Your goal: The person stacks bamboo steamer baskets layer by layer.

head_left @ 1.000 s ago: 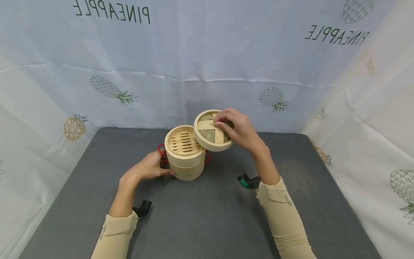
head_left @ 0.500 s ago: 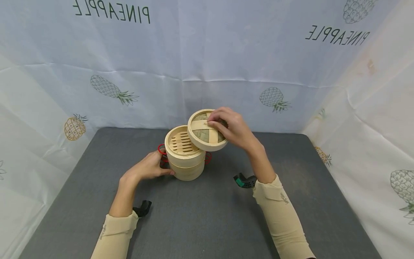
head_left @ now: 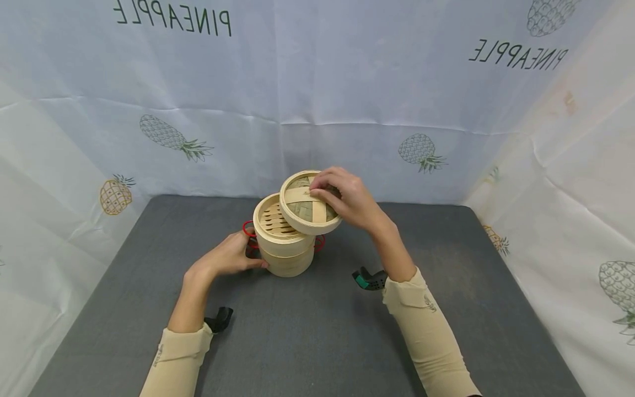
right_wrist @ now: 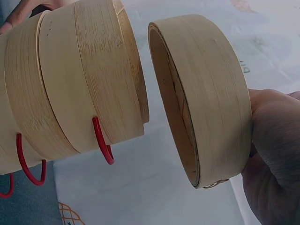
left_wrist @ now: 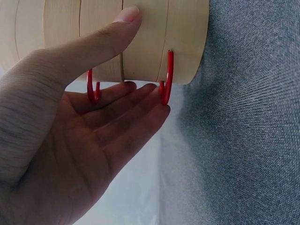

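Note:
A stacked two-tier bamboo steamer (head_left: 285, 255) with red side handles (left_wrist: 169, 75) stands on the table, its slatted rack (head_left: 275, 219) partly showing. My left hand (head_left: 225, 256) holds its left side, thumb on the front wall and the other fingers by the red handles. My right hand (head_left: 349, 199) pinches the woven-top lid (head_left: 297, 194) by its crossed band. In the head view the lid overlaps the steamer's upper right. The right wrist view shows a gap between the lid (right_wrist: 206, 93) and the steamer (right_wrist: 103, 70). My right fingertips are hidden there behind the lid.
A dark grey table (head_left: 297, 342) lies under everything. White cloth (head_left: 238, 149) printed with pineapples hangs behind it and at both sides. Black wrist mounts (head_left: 369, 279) stick out from my sleeves.
My right hand has carried the lid leftward, so it now covers more of the steamer's opening in the head view. My left hand and the steamer have stayed put.

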`<action>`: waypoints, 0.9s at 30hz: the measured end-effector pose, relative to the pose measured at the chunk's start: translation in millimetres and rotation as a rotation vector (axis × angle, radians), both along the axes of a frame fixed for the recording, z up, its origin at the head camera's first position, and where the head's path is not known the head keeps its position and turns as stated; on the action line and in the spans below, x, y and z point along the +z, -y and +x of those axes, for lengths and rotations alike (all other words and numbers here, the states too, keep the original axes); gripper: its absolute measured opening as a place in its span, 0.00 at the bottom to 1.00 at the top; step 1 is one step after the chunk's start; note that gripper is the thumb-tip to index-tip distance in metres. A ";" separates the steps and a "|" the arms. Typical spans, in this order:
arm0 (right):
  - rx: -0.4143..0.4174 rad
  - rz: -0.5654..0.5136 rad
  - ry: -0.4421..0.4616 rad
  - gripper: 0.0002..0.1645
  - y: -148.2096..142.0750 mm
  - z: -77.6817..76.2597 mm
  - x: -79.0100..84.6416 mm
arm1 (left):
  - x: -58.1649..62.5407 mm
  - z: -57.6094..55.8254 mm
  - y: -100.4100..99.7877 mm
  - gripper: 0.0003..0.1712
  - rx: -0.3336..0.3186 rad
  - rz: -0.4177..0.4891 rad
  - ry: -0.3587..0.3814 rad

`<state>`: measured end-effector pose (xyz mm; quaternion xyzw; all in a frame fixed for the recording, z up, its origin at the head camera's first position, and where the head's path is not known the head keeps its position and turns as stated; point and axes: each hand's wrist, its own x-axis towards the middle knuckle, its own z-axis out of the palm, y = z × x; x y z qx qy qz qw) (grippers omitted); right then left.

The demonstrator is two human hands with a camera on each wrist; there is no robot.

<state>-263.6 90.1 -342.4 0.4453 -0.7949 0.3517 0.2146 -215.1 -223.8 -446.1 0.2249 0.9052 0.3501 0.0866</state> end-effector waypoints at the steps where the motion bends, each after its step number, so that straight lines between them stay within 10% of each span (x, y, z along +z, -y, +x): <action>1: 0.002 0.000 0.001 0.06 0.8 0.0 0.1 | 0.1 0.2 -0.1 0.45 0.000 0.000 0.000; 27: 0.051 0.013 0.028 0.06 28.2 0.1 -0.2 | 0.3 1.0 1.2 0.41 -0.006 -0.003 -0.001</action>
